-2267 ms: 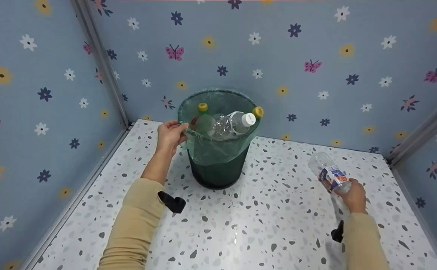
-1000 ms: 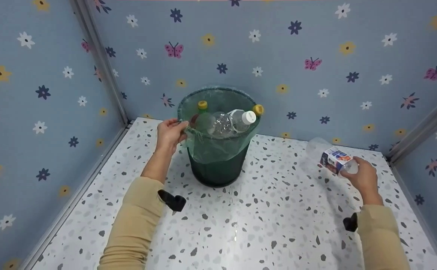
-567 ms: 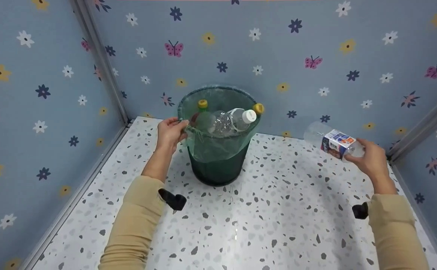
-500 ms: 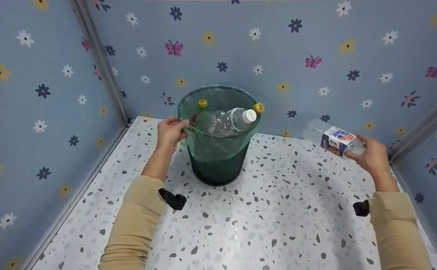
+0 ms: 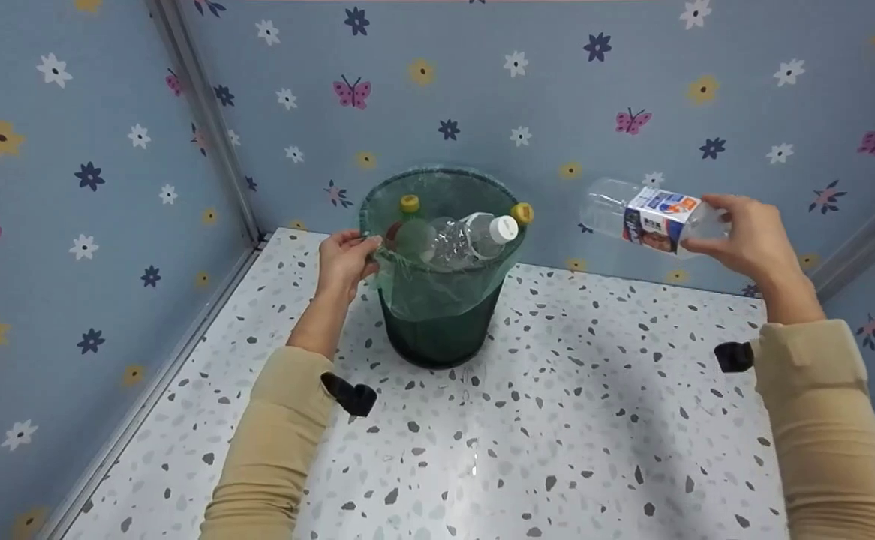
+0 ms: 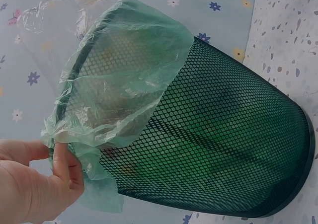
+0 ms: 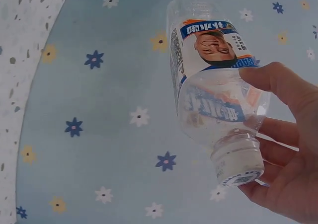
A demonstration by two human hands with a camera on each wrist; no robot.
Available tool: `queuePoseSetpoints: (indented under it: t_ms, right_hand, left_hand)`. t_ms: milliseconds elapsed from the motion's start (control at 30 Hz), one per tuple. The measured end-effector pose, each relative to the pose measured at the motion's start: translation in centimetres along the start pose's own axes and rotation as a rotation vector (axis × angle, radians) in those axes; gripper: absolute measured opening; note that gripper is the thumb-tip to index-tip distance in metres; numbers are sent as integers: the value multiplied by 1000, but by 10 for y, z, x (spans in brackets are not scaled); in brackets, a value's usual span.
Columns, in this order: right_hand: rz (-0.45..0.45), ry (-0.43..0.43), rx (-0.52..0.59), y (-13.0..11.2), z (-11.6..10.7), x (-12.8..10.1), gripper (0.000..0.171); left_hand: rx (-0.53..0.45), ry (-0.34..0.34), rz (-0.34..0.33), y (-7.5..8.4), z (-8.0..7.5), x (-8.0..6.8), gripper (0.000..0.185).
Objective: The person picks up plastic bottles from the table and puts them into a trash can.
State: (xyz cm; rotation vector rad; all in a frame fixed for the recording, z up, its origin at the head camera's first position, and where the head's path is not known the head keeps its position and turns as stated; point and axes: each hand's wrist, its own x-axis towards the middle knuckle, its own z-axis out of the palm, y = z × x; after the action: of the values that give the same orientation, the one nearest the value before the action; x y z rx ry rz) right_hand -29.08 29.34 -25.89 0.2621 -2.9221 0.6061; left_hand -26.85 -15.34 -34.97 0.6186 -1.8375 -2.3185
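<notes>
A dark green mesh bin (image 5: 437,330) (image 6: 223,154) with a green plastic liner (image 5: 437,289) (image 6: 119,90) stands near the back wall of the speckled table (image 5: 557,435). Several empty bottles (image 5: 456,240) with yellow and white caps fill its top. My left hand (image 5: 346,261) (image 6: 35,184) pinches the liner at the bin's left rim. My right hand (image 5: 745,236) (image 7: 283,154) holds a clear empty bottle (image 5: 644,214) (image 7: 213,80) with a white and blue label, sideways in the air, to the right of the bin and about level with its rim. Its white cap (image 7: 237,165) points toward my palm.
Blue walls with flowers and butterflies (image 5: 482,90) close in the table on the left, back and right. A metal corner post (image 5: 205,127) runs down the back left. Black wrist straps (image 5: 351,394) show on both beige sleeves.
My right hand has lifted the clear bottle from just above the table up and leftward to bin-rim height. The left hand has stayed on the liner.
</notes>
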Motion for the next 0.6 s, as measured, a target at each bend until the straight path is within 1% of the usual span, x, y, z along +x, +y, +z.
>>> queuePoseSetpoints:
  t_ms: [100,267,433,600]
  right_hand:
    - [-30,-5,-3,-20,-9,7,68]
    - [-80,-18,-22,-52,-19,19,67]
    - [-120,-36,-37,-86,-22,32,66]
    - [-146,-61,-53,-112,-21,42,66]
  left_hand:
    - [-2,13,4,0,1,-1,37]
    - [13,12,-18,0,1,1,36]
    - [13,1,-32,0,1,3,38]
    - [5,-3,-21,0,0,3,37]
